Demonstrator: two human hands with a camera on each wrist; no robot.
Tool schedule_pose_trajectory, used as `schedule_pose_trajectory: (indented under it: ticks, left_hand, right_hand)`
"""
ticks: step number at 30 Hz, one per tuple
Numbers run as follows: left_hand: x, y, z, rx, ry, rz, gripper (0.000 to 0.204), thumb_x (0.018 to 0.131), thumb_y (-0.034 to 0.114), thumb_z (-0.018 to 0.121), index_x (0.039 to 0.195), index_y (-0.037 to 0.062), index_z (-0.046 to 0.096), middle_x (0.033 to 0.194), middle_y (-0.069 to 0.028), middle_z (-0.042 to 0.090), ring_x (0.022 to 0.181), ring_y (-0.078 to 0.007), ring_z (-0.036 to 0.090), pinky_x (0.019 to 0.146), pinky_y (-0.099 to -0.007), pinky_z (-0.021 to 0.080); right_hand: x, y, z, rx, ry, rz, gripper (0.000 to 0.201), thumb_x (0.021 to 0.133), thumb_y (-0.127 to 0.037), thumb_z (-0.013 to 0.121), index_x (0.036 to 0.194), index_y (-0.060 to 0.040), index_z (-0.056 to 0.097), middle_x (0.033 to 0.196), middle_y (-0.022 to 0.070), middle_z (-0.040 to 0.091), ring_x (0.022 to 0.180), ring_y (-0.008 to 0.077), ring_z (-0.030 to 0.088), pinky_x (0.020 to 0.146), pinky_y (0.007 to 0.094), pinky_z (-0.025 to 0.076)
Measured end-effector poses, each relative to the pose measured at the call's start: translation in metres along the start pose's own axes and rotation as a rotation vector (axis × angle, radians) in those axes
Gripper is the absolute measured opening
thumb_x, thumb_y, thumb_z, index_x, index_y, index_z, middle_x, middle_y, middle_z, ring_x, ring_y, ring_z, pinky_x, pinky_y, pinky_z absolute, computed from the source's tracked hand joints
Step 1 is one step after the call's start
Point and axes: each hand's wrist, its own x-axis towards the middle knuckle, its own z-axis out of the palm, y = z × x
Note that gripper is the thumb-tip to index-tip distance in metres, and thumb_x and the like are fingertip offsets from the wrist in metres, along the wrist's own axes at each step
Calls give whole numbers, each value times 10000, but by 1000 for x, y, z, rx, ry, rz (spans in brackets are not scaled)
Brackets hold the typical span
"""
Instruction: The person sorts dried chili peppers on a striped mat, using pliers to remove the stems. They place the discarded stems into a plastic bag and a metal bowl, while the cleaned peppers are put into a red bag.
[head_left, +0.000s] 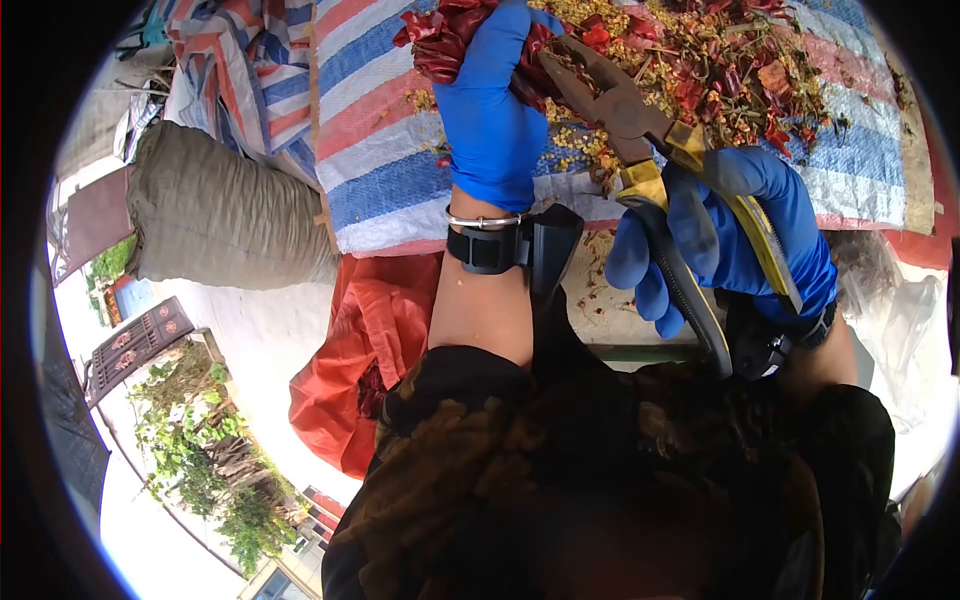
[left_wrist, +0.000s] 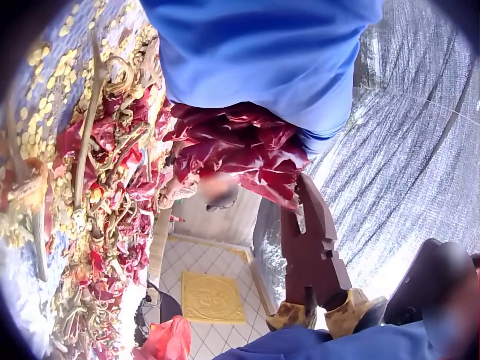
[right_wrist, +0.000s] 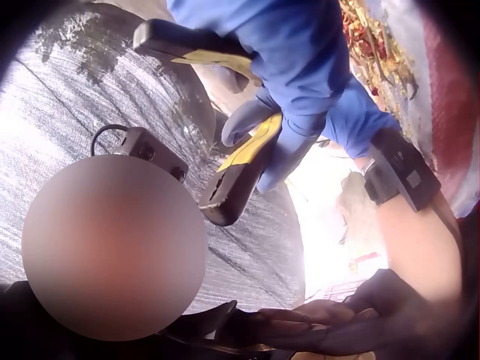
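Observation:
In the head view my left hand point(head_left: 490, 125), in a blue glove, grips a bunch of dried red chilies point(head_left: 437, 48) over the striped sheet. My gloved right hand point(head_left: 724, 236) holds a pair of rusty pliers point(head_left: 630, 112) by their yellow and black handles. The jaws point at the bunch, their tips right beside the left hand. Seen from the left wrist, the chilies point(left_wrist: 236, 146) bulge out below the glove, and the pliers' jaws point(left_wrist: 311, 247) reach their edge. One yellow-black handle point(right_wrist: 244, 161) sticks out past the right fingers in the right wrist view.
Chili scraps, stems and yellow seeds point(head_left: 740, 80) lie spread over the striped sheet point(head_left: 385, 150). Left of it stands a full woven sack point(head_left: 225, 210). A red bag point(head_left: 360, 350) with dark red contents hangs open by my left forearm.

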Motion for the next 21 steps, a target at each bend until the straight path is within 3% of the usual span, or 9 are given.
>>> schedule_pose_trajectory:
  ticks: [2,4,7,9,10,13,17,19,21]
  left_hand:
    - [1,3,2,-8,-37,14,99,867,105,535,944,43,530,804,-16,533,736,-109,514,668,-233,426]
    - [-3,7,4,183,15,56,124,852,80,552,967,38,529,814,-16,535,743,-102,515,674,-228,423]
    - [5,3,-6,340,-3,181,152,824,53,588,968,38,543,826,-9,541,741,-91,513,670,-224,423]
    - [3,4,-8,383,32,179,159,809,42,605,958,41,551,835,-5,546,741,-86,514,664,-222,423]
    - [2,4,-8,424,67,178,167,794,32,622,948,44,560,844,0,551,742,-82,514,659,-220,424]
    - [4,5,-6,613,102,155,164,782,29,638,932,44,573,855,-1,557,738,-85,517,660,-222,429]
    - [11,-1,-5,515,187,171,177,798,25,615,967,43,564,834,4,551,747,-85,516,671,-224,430]
    - [16,0,-11,206,244,185,179,822,39,588,996,38,546,829,0,542,769,-88,515,691,-230,431]
    - [8,-2,-17,374,140,254,177,839,46,563,1014,29,539,833,-5,535,770,-96,516,694,-232,433]
  right_hand:
    - [0,-1,1,15,12,-10,539,861,-398,410,711,95,565,958,396,523,773,451,620,603,480,555]
    - [0,-1,5,33,22,-19,541,867,-397,412,723,100,571,969,401,519,785,459,616,609,486,553]
    - [-1,-3,9,11,177,-11,474,893,-356,404,676,41,549,883,336,562,695,377,637,531,408,556]
    - [-1,-4,-3,-54,-1,-65,380,903,-331,430,696,-38,555,829,219,612,673,273,636,571,350,539]
    - [-1,-4,-3,-53,-1,-67,380,903,-331,430,696,-38,555,829,219,612,673,273,636,571,350,539]
    - [-1,-4,6,-190,198,-82,364,894,-341,459,634,-89,491,735,138,582,577,212,570,526,302,481]
    - [2,-3,3,-230,200,-91,361,888,-336,469,632,-83,495,738,148,588,577,217,577,531,303,485]
    - [0,-2,3,-281,211,-82,369,883,-334,463,628,-70,507,748,166,598,572,225,582,527,305,484]
    - [2,0,4,-237,149,-97,375,881,-332,458,626,-63,512,752,176,601,568,229,585,528,305,487]
